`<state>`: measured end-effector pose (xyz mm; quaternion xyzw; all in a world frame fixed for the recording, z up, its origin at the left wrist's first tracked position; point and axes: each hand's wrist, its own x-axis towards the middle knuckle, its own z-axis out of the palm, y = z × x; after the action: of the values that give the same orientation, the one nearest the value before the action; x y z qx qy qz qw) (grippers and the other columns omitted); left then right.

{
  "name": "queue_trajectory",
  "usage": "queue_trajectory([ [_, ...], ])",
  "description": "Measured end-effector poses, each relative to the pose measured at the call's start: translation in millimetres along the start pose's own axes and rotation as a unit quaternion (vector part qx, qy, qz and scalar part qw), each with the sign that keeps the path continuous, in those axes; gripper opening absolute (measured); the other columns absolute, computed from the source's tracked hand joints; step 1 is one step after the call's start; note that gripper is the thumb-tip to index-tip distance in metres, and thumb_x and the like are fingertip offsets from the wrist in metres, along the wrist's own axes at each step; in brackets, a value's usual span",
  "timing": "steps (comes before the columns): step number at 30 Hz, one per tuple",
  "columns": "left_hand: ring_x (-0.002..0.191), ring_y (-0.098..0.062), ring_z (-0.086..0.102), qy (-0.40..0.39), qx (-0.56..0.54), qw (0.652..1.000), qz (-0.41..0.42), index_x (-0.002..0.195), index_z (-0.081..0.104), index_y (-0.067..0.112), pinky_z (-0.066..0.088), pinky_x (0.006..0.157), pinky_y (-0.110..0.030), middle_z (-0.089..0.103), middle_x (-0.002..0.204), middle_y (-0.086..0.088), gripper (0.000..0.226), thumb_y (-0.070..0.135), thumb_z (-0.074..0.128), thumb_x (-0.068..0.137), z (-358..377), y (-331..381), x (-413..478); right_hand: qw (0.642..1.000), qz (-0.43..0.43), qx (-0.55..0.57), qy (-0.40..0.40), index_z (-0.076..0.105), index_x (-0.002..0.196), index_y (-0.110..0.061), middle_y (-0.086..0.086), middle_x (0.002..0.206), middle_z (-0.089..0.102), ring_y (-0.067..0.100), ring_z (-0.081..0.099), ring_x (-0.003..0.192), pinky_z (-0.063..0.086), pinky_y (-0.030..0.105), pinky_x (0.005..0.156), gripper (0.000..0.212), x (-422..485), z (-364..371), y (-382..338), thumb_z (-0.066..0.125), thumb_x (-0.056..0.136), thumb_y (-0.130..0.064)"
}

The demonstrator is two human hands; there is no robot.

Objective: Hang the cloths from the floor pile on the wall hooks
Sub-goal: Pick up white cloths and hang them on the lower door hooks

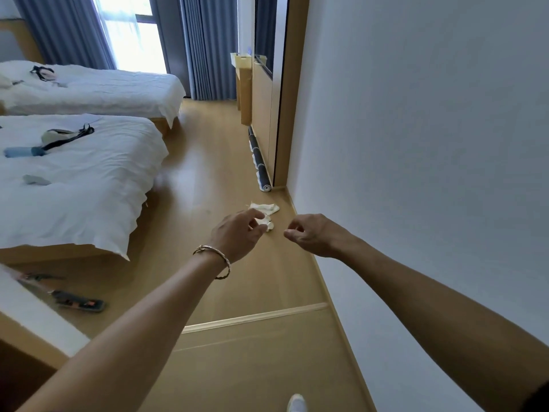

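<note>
Cloths: small cream pile, crumpled, lying on the wood floor just beside the wall. Two lumps: one flatter, and a smaller bunched one closer in, partly hidden.

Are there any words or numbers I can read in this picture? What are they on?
No text here can be read.
Rolled mat by the wall: white patches with dark marks, too blurred to read.
Box further along the wall: no readable label; a small blue mark above it is too small to read.
</note>
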<state>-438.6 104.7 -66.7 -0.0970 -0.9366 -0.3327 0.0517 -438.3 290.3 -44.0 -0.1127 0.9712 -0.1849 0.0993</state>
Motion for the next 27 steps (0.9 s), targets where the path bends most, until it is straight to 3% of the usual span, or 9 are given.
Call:
queue_trajectory([
  [5, 0.091, -0.016, 0.059, -0.013, 0.021, 1.0, -0.009, 0.116, 0.061, 0.023, 0.05, 0.087, -0.035, 0.06, 0.091, 0.01, 0.027, 0.032, 0.056, 0.091, -1, -23, 53, 1.0, -0.022, 0.017, 0.0, 0.059, 0.124, -0.012, 0.008, 0.132, 0.056, 0.024, 0.054, 0.115, 0.046, 0.034, 0.097, 0.036, 67, -9, 6, 0.046, 0.099, -0.034],
  [9, 0.091, -0.016, 0.06, -0.006, 0.046, 0.999, -0.018, 0.116, 0.061, 0.025, 0.05, 0.086, -0.034, 0.063, 0.095, 0.008, 0.028, 0.034, 0.056, 0.091, -3, -45, 114, 0.999, -0.04, 0.018, -0.007, 0.061, 0.119, -0.014, 0.007, 0.121, 0.062, 0.024, 0.057, 0.11, 0.045, 0.041, 0.097, 0.037, 144, -10, 14, 0.046, 0.098, -0.04],
  [13, 0.09, -0.015, 0.059, -0.006, 0.071, 0.997, -0.032, 0.117, 0.061, 0.023, 0.048, 0.086, -0.03, 0.064, 0.097, 0.005, 0.027, 0.032, 0.056, 0.091, -3, -62, 192, 0.997, -0.055, 0.053, -0.016, 0.062, 0.116, -0.015, 0.006, 0.118, 0.063, 0.02, 0.058, 0.1, 0.05, 0.037, 0.088, 0.035, 231, -25, 26, 0.047, 0.097, -0.041],
  [21, 0.088, -0.013, 0.06, -0.009, 0.079, 0.994, -0.069, 0.118, 0.06, 0.024, 0.051, 0.085, -0.032, 0.061, 0.095, 0.009, 0.029, 0.035, 0.056, 0.091, 0, -90, 311, 0.997, -0.039, 0.046, -0.045, 0.062, 0.119, -0.018, 0.005, 0.123, 0.063, 0.021, 0.058, 0.109, 0.047, 0.038, 0.094, 0.037, 368, -63, 66, 0.046, 0.097, -0.043],
  [27, 0.087, -0.014, 0.06, 0.01, 0.063, 0.992, -0.112, 0.116, 0.06, 0.025, 0.051, 0.084, -0.035, 0.061, 0.092, 0.01, 0.028, 0.035, 0.056, 0.091, -9, -138, 389, 0.994, -0.075, 0.024, -0.078, 0.06, 0.121, -0.016, 0.006, 0.124, 0.061, 0.021, 0.056, 0.111, 0.045, 0.032, 0.089, 0.037, 467, -63, 47, 0.045, 0.098, -0.042],
])
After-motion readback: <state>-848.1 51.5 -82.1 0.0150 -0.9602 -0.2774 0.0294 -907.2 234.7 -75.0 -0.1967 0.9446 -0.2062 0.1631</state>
